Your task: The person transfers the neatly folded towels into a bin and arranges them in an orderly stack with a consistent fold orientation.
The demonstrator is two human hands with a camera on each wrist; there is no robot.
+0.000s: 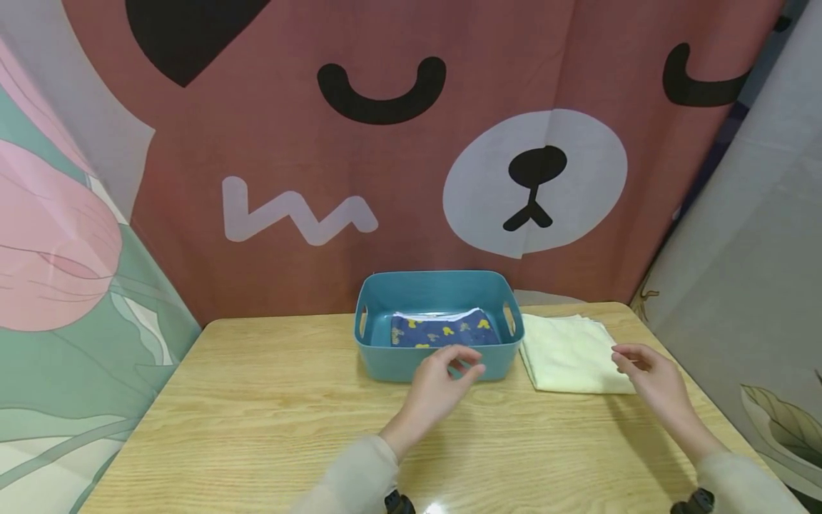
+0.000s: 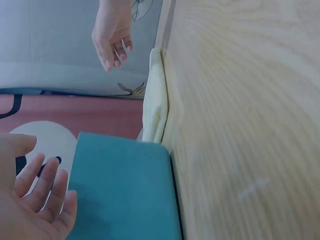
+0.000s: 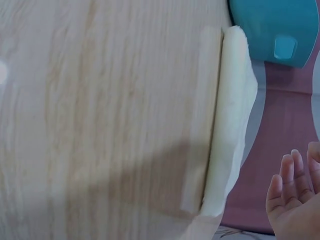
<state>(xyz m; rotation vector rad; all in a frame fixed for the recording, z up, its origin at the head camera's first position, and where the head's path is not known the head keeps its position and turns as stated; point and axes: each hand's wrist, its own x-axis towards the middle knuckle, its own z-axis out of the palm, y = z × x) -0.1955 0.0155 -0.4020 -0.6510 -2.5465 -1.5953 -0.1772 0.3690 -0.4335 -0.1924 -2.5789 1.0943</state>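
A teal plastic basket (image 1: pixel 392 363) with handle holes stands at the back of the table. Inside it lies a folded navy cloth (image 1: pixel 443 331) with a yellow pattern and a white edge. My left hand (image 1: pixel 443 378) hovers in front of the basket, fingers loosely bent and holding nothing. To the right of the basket lies a folded pale yellow towel (image 1: pixel 565 355). Over the towel's right edge hangs my right hand (image 1: pixel 651 375), relaxed and holding nothing. In the right wrist view the towel (image 3: pixel 227 120) is seen edge-on, with the right hand (image 3: pixel 297 195) apart from it.
The wooden table (image 1: pixel 257 421) reaches toward the front. Behind it hangs a reddish-brown curtain (image 1: pixel 289 285) with a bear face. Patterned cloth hangs on the left (image 1: pixel 58 235) and grey cloth on the right (image 1: pixel 738 285).
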